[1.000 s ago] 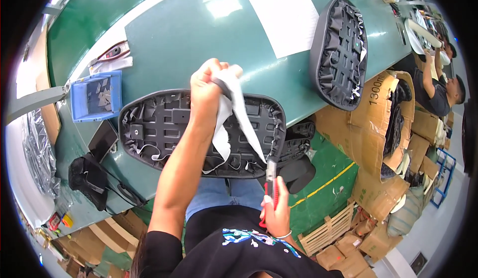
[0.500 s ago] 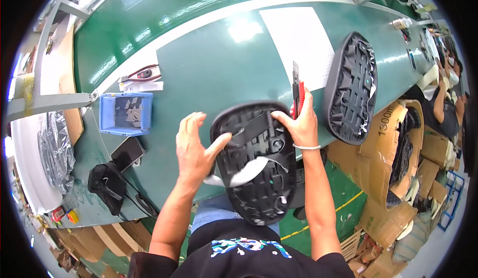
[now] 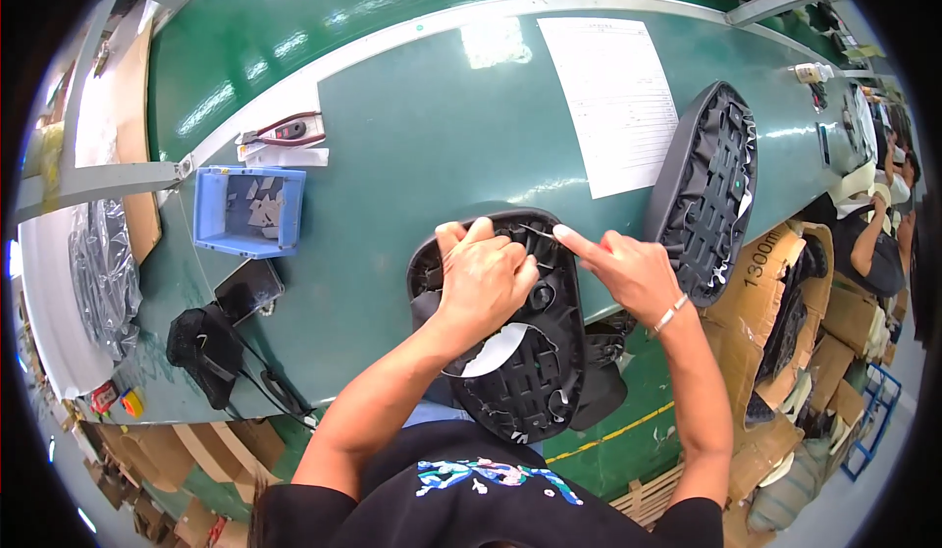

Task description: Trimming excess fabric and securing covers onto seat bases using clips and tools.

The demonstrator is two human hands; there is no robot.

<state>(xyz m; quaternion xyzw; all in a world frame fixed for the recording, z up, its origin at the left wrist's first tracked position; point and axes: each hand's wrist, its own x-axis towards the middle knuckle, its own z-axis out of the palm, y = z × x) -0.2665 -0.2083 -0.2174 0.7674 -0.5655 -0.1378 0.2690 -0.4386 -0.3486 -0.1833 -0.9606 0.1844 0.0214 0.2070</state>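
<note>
A black oval seat pad (image 3: 530, 371), ribbed underside up, leans over the table's near edge against my body. Loose black cover material bunches along its rim, and a white strip (image 3: 494, 352) lies across its middle. My left hand (image 3: 481, 278) is closed over the pad's upper left part, gripping the cover material; the fingertips are hidden. At the upper right rim, my right hand (image 3: 628, 268) is closed round a utility knife, its thin blade (image 3: 535, 230) pointing left over the pad, the handle mostly hidden. A second black seat pad (image 3: 708, 190) lies underside up to the right.
A printed paper sheet (image 3: 610, 106) lies beyond the pads. To the left are a blue bin (image 3: 297, 209) with white pieces, pliers (image 3: 289, 131), a phone (image 3: 249, 291) and a black cap (image 3: 204, 352). A cardboard box (image 3: 746, 303) stands at right; co-workers sit beyond.
My left hand has moved right onto the pad and closed. My right hand has turned the utility knife from upright to pointing left, blade low over the pad's upper rim.
</note>
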